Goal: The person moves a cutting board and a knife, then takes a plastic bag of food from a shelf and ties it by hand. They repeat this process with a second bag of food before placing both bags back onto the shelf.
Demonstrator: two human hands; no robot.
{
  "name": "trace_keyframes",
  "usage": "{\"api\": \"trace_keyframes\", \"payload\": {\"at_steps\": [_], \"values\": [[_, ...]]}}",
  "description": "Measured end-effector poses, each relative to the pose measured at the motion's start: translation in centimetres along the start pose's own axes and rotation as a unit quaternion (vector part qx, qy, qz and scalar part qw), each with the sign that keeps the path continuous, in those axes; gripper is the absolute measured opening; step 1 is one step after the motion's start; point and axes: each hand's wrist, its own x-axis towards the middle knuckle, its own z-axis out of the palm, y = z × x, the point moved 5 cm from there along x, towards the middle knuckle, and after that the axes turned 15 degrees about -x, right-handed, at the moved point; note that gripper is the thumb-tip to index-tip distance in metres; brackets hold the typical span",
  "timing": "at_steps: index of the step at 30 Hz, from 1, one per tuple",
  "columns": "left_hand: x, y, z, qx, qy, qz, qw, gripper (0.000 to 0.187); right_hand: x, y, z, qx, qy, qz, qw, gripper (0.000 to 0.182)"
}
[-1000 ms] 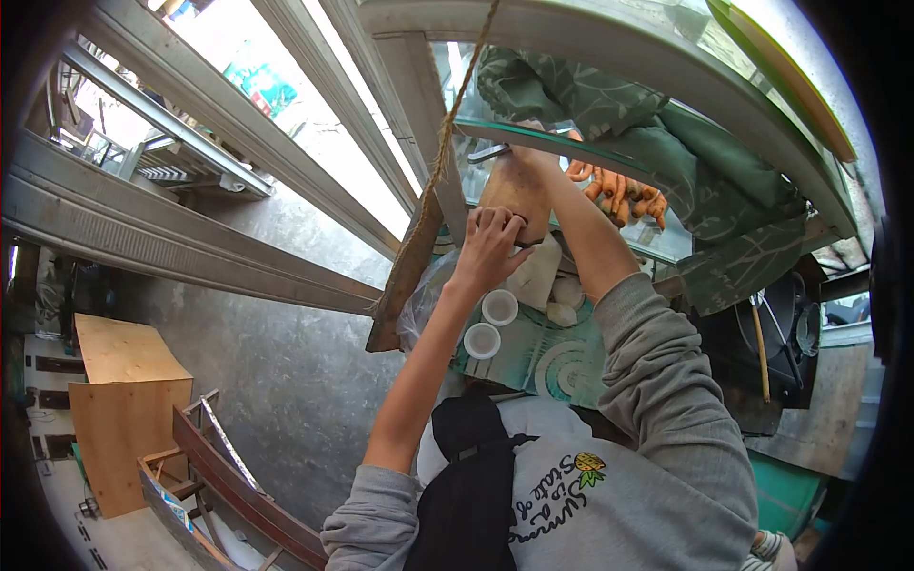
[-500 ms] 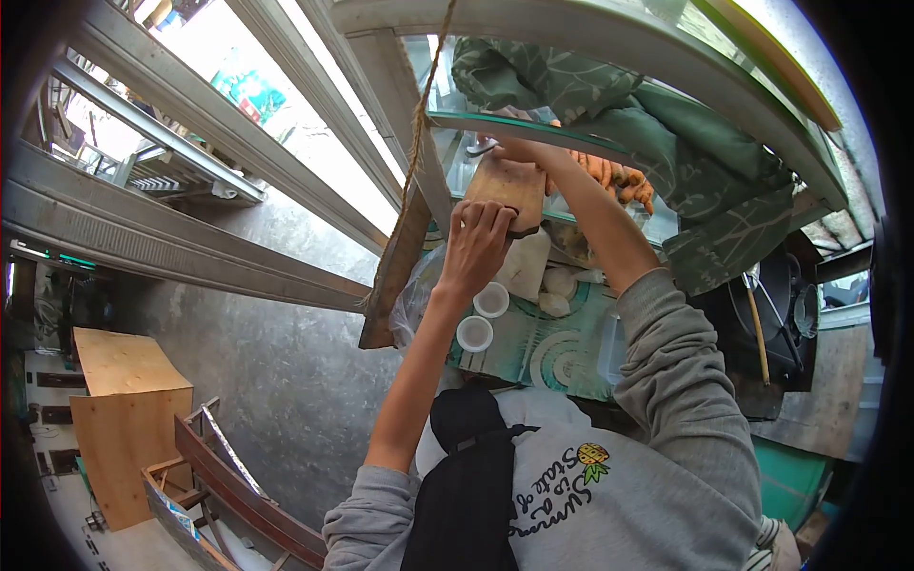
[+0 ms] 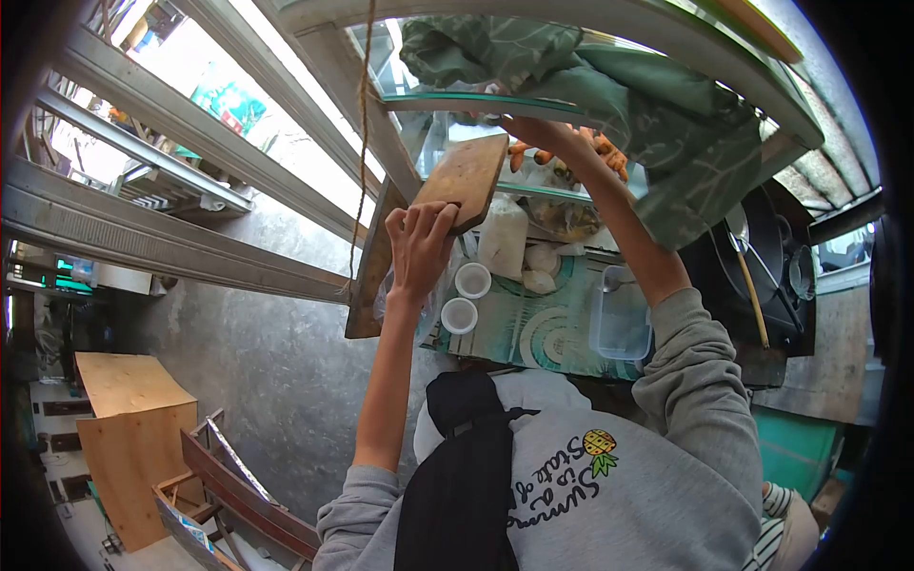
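Observation:
My left hand [image 3: 419, 243] grips the near end of a wooden board [image 3: 462, 176], which is tilted above the table edge. My right hand [image 3: 526, 126] reaches under the glass shelf edge [image 3: 486, 101]; its fingers are largely hidden there, near some orange fried pieces [image 3: 609, 152]. Below the board stand two white cups [image 3: 459, 316], one behind the other. Beside them are a bag of white stuff [image 3: 503, 238] and smaller pale bundles [image 3: 541, 271]. A clear plastic container [image 3: 621, 319] sits on the green patterned table cover [image 3: 547, 333].
A green patterned cloth [image 3: 657, 124] hangs over the cabinet frame. A rope [image 3: 363, 143] dangles at the left beside metal rails [image 3: 181, 238]. To the right is a black wok [image 3: 752, 276] with utensils. Another person's striped sleeve [image 3: 773, 538] shows at the lower right.
The board has moved left and slightly down with my left hand, and my right hand is now apart from it. The whole view has shifted a little.

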Motion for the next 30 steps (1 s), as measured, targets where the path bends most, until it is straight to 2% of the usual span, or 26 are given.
{"api": "trace_keyframes", "payload": {"at_steps": [4,6,7,9,10,12,13,15,19,21,23,25,26,28,30], "values": [[0.0,0.5,-0.6,0.013,0.024,-0.001,1.000,0.039,-0.5,-2.0,-3.9,0.027,-0.001,0.068,0.997,0.027],[-0.4,0.4,-0.9,0.001,0.031,-0.007,0.999,0.037,-0.6,-3.3,-5.6,0.074,-0.077,0.106,0.989,0.026],[-0.5,0.4,-1.2,-0.008,0.039,-0.016,0.999,0.035,-0.9,-3.8,-6.2,0.071,-0.075,0.105,0.989,0.026],[-1.1,0.8,-1.6,-0.014,0.046,-0.018,0.999,0.032,-1.6,-4.5,-7.1,0.175,-0.055,0.136,0.974,0.026],[-1.4,1.1,-1.9,-0.017,0.052,-0.018,0.998,0.030,-2.0,-4.9,-7.4,0.174,-0.055,0.135,0.974,0.026],[-1.8,1.5,-2.6,-0.017,0.063,-0.017,0.998,0.029,-2.4,-5.6,-9.0,0.170,0.026,0.105,0.980,0.026],[-2.1,1.9,-2.9,-0.017,0.067,-0.015,0.998,0.028,-2.8,-6.0,-9.5,0.170,0.025,0.102,0.980,0.026],[-3.0,2.8,-3.5,-0.017,0.069,-0.016,0.997,0.028,-4.4,-6.3,-10.4,0.250,0.030,0.172,0.953,0.024],[-4.6,4.8,-4.7,-0.015,0.080,0.009,0.997,0.027,-7.2,-7.2,-12.1,0.245,0.051,0.151,0.956,0.023],[-6.0,5.5,-4.9,-0.019,0.074,0.013,0.997,0.029,-8.8,-7.5,-12.7,0.304,0.036,0.180,0.935,0.017],[-7.0,6.3,-5.1,-0.020,0.069,0.022,0.997,0.030,-10.6,-7.6,-12.8,0.347,0.028,0.177,0.920,0.022],[-7.6,7.5,-5.4,-0.020,0.060,0.038,0.997,0.031,-12.9,-7.7,-12.7,0.497,0.036,0.327,0.803,0.030],[-7.8,8.1,-5.5,-0.021,0.057,0.046,0.997,0.031,-13.6,-8.1,-13.1,0.498,0.035,0.330,0.801,0.030],[-8.1,9.5,-5.8,-0.023,0.041,0.052,0.998,0.031,-15.1,-8.4,-13.7,0.659,0.128,0.346,0.655,0.034],[-8.6,10.8,-5.9,-0.022,0.012,0.055,0.998,0.030,-17.1,-8.4,-14.0,0.662,0.121,0.355,0.649,0.034]]}}
